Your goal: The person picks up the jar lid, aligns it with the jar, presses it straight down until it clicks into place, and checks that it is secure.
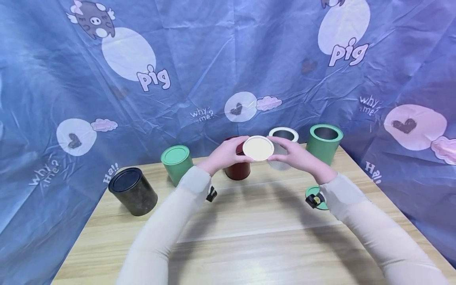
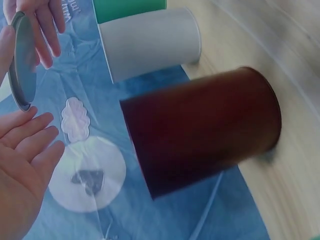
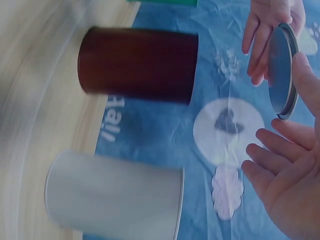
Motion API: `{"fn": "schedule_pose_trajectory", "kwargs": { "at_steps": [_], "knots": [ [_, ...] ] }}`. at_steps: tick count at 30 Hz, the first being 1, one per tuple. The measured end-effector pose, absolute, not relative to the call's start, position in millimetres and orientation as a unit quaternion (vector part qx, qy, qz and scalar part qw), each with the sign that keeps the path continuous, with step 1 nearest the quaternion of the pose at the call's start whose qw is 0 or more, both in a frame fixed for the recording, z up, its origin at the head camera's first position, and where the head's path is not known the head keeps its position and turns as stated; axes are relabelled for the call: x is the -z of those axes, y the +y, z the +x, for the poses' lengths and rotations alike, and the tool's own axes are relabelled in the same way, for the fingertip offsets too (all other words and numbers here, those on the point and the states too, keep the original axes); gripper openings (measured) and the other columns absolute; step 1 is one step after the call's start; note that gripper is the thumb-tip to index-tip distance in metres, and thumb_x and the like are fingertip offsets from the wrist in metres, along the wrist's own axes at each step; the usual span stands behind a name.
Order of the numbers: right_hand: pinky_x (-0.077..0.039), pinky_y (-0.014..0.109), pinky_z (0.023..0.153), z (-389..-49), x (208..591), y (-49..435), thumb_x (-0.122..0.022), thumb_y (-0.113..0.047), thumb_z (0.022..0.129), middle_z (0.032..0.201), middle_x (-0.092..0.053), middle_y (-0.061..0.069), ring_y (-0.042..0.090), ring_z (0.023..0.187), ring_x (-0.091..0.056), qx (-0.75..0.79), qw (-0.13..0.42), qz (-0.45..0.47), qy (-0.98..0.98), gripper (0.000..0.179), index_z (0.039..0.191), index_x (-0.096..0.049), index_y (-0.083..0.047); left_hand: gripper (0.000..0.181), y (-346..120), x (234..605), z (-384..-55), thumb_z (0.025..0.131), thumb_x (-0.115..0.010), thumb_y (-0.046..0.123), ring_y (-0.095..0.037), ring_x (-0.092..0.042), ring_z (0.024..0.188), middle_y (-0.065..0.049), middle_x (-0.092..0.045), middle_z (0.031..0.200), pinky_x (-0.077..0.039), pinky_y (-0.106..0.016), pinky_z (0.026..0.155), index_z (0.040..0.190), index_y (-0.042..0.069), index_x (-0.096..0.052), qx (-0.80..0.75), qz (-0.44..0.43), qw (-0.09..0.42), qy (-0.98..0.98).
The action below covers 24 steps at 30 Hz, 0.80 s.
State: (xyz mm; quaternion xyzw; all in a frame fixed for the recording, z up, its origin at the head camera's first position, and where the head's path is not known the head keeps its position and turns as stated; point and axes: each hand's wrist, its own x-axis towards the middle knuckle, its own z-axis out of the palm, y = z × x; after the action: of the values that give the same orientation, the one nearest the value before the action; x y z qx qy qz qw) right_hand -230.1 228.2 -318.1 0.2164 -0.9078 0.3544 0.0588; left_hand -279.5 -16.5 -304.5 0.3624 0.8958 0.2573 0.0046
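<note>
A round cream-white lid (image 1: 258, 149) is held up in front of the cans, its pale face toward the head camera. My left hand (image 1: 229, 153) pinches its left edge between thumb and forefinger. On the opposite edge, my right hand (image 1: 293, 153) pinches it the same way. Both wrist views show the lid's grey metallic underside (image 2: 26, 62), with the other fingers spread below it. Behind my right hand stands a white can (image 1: 284, 133) with an open top. A dark red can (image 1: 238, 171) stands behind my left hand, its top partly hidden.
A black lidded can (image 1: 133, 194) and a green lidded can (image 1: 177, 160) stand at the left. To the right is an open green can (image 1: 323, 148). A green lid (image 1: 311, 191) lies on the wooden table (image 1: 256, 253), under my right wrist in view. Patterned blue cloth (image 1: 199, 59) hangs behind.
</note>
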Motion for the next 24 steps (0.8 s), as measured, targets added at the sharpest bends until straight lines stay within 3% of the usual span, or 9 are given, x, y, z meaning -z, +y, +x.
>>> {"fn": "schedule_pose_trajectory", "kwargs": {
  "at_steps": [5,13,24],
  "knots": [
    [-0.035,0.057,0.108,-237,315,247,-0.074,-0.021,0.086,0.143,-0.049,0.021,0.041,0.134,-0.042,-0.356,0.054,0.189,-0.914,0.066,0.143,-0.045,-0.005,0.078,5,307,-286,0.08,-0.077,0.042,-0.017,-0.048,0.133,-0.004,-0.052,0.144,-0.038,-0.031,0.112,0.145,0.011,-0.045,-0.265,0.356,0.006,0.896],
    [-0.033,0.063,0.107,-250,311,280,-0.068,-0.023,0.091,0.148,-0.041,0.024,0.046,0.136,-0.036,-0.355,0.026,0.178,-0.918,0.066,0.147,-0.039,-0.005,0.081,40,310,-296,0.081,-0.075,0.044,-0.019,-0.04,0.14,-0.006,-0.046,0.149,-0.033,-0.033,0.116,0.147,0.011,-0.042,-0.286,0.339,0.012,0.896],
    [-0.031,0.054,0.112,-263,322,300,-0.061,-0.022,0.096,0.154,-0.032,0.023,0.041,0.142,-0.029,-0.445,0.004,0.144,-0.884,0.064,0.15,-0.033,-0.002,0.078,69,315,-309,0.084,-0.073,0.045,-0.019,-0.042,0.138,-0.006,-0.047,0.149,-0.034,-0.03,0.114,0.147,0.01,-0.042,-0.314,0.297,0.007,0.902]
  ]
}}
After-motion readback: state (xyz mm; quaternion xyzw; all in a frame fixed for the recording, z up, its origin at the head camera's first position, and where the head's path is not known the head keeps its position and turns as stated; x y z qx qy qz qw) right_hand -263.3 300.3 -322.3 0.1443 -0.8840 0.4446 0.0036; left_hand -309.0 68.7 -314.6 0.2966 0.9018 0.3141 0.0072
